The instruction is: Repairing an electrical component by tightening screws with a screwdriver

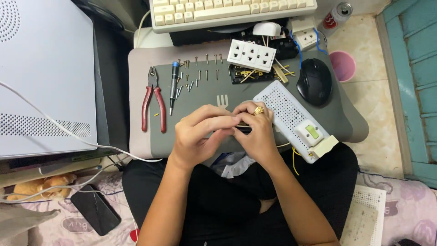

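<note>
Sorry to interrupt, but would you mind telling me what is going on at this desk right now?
A seated person holds a small dark part between the left hand and right hand over a grey lap desk. A white perforated board with a switch lies just right of the hands. Red pliers, a screwdriver and loose screws lie to the left, with an opened socket plate and a mouse further back.
</note>
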